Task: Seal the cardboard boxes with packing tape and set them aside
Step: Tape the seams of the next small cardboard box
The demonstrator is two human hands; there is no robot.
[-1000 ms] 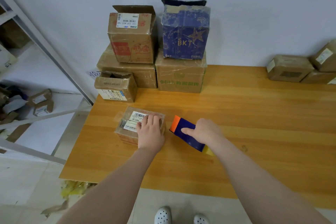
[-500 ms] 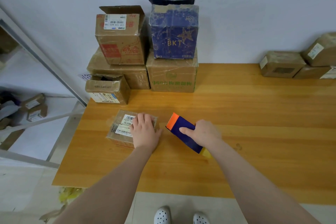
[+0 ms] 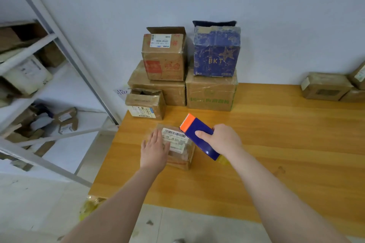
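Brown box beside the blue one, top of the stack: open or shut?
Open: the brown box has its top flaps standing up, not taped down.

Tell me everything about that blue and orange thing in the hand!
It is a tape dispenser, shiny dark blue like plastic, with a toothed orange tip. Something yellow peeks out at its lower end. The right hand grips it, thumb on the blue face. It slants, orange end up, over the small box.
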